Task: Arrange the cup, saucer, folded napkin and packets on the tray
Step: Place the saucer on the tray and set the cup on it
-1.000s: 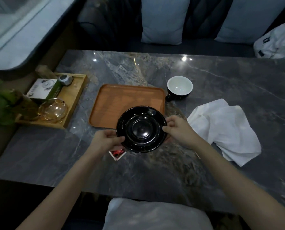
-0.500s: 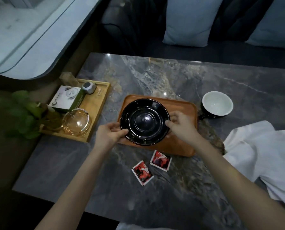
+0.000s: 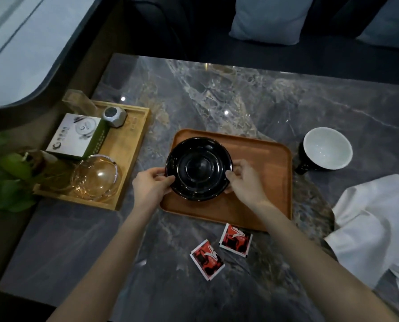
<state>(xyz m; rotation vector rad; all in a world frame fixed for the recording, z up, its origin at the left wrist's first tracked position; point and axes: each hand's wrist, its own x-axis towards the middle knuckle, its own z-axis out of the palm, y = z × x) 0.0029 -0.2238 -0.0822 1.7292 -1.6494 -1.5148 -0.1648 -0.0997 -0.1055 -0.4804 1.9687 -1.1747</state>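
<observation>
Over the left half of the orange tray (image 3: pixel 258 182) sits the black saucer (image 3: pixel 199 168), which half a second ago was held above the tray's near left part and a second ago hung over bare table short of the tray; whether it now rests flat on the tray I cannot tell. Left hand (image 3: pixel 150 185) grips the rim at 9 o'clock, thumb on top and fingers curled under. Right hand (image 3: pixel 245 180) pinches the rim at 3 o'clock, fingertips (image 3: pixel 229 175) bent onto the edge. At 3 o'clock from the tray, just off its corner, stands the cup (image 3: pixel 326 148), dark outside and white inside. Two red packets (image 3: pixel 221 248) lie on the marble table (image 3: pixel 240 98) at 6 o'clock, near the tray's edge. At 4 o'clock lies the white napkin (image 3: pixel 377 226), rumpled. At 9 o'clock is a wooden tray (image 3: pixel 133 145) with a glass bowl (image 3: pixel 94 177) and a box (image 3: pixel 76 135)
</observation>
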